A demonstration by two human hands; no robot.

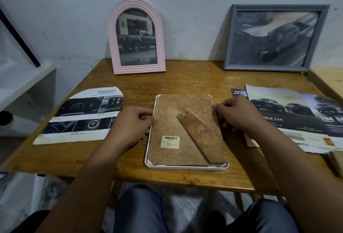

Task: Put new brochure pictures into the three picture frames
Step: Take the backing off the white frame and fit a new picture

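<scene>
A white-rimmed rectangular picture frame (186,167) lies face down on the wooden counter (191,82), brown backing board up, long axis running away from the person. The left hand (134,121) pinches the frame's left edge; the right hand (234,112) grips its right edge.

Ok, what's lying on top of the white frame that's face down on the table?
A brown backing board with its stand strip and a barcode sticker covers the white frame. The left hand and right hand touch its side edges. Whatever is beneath the board is hidden.
</scene>
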